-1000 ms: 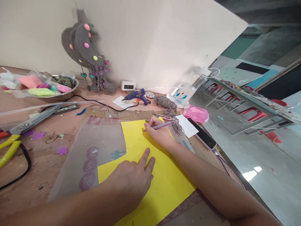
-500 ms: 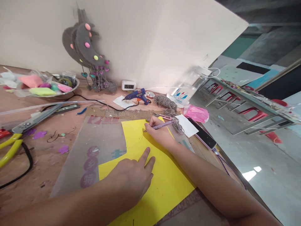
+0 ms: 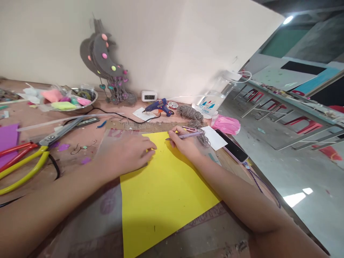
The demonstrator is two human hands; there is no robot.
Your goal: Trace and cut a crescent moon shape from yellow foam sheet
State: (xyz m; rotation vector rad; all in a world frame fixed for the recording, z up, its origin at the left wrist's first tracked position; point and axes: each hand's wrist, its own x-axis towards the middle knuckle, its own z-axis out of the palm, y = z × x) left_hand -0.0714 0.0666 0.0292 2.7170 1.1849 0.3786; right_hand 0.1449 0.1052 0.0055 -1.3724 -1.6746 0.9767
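A yellow sheet (image 3: 166, 193) lies on a clear printed plastic sheet (image 3: 107, 229), with short dark marks on it. My left hand (image 3: 129, 152) rests over its upper left edge, thumb and fingers apart, hiding part of that edge. My right hand (image 3: 184, 143) grips a purple pen (image 3: 192, 134) near the top of the sheet, its tip close to the paper. Behind that hand lie a pink cutter-like tool (image 3: 190, 129) and a bundle of grey yarn (image 3: 190, 114).
Scissors (image 3: 44, 147) with red and yellow handles lie left. A blue glue gun (image 3: 159, 106), small clock (image 3: 149, 96), steel bowl (image 3: 94, 96) and plastic jug (image 3: 215, 96) stand at the back. A phone (image 3: 232, 147) sits under a white card (image 3: 214, 138) at right.
My left hand has moved up and left, from the middle of the yellow sheet to its upper left edge. My right hand still holds the pen near the top. The view has shifted slightly.
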